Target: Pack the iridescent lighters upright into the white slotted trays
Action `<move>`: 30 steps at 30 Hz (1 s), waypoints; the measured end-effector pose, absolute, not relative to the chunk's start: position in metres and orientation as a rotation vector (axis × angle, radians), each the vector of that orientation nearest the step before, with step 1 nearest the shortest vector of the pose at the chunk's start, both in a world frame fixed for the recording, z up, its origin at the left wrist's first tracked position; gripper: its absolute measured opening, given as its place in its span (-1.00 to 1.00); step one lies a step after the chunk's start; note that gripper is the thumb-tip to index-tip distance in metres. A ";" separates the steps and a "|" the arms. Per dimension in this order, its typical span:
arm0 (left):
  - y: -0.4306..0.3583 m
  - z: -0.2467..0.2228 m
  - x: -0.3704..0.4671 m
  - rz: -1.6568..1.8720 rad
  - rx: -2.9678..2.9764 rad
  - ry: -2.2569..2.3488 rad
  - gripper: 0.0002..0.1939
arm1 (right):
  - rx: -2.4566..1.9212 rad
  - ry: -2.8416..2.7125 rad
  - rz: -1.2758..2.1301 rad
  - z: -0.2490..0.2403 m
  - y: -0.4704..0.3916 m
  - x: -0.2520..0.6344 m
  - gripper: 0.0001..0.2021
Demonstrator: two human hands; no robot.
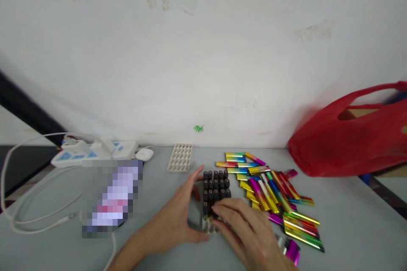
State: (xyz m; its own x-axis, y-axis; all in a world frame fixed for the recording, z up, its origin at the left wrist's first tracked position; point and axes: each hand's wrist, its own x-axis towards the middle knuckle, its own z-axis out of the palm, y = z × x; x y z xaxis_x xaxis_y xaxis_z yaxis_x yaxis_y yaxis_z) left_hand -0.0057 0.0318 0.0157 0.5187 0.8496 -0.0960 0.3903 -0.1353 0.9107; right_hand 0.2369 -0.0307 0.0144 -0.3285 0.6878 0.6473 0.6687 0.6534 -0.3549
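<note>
A pale tray (210, 227) with round cups stands on the grey table, filled in several rows with upright black-topped pieces (216, 184). My left hand (173, 216) is spread around the tray's left side, thumb near its front edge and fingers by the rear. Over the tray's front right, my right hand (246, 228) has its fingertips pressed together at the row of black tops; what they hold is mostly hidden. To the right lies a loose pile of shiny multicoloured tubes (263, 190), in yellow, red, green, blue and purple.
A second pale cupped tray (180, 157) lies near the wall. A power strip (95, 152) with white cables and a pixelated phone-like object (116, 194) are at the left. At the right, a red bag (349, 135) rests against the wall.
</note>
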 end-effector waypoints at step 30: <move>0.031 0.016 -0.008 0.535 1.741 1.079 0.53 | -1.907 -1.833 -0.273 0.008 0.007 0.288 -0.80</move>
State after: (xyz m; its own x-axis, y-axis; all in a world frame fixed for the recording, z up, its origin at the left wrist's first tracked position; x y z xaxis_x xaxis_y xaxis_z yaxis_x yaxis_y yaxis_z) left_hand -0.0084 0.0311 0.0159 0.5086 0.8526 -0.1199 0.4211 -0.1249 0.8984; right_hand 0.2879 0.0070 0.0079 0.0840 0.8849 0.4582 0.9799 0.0101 -0.1992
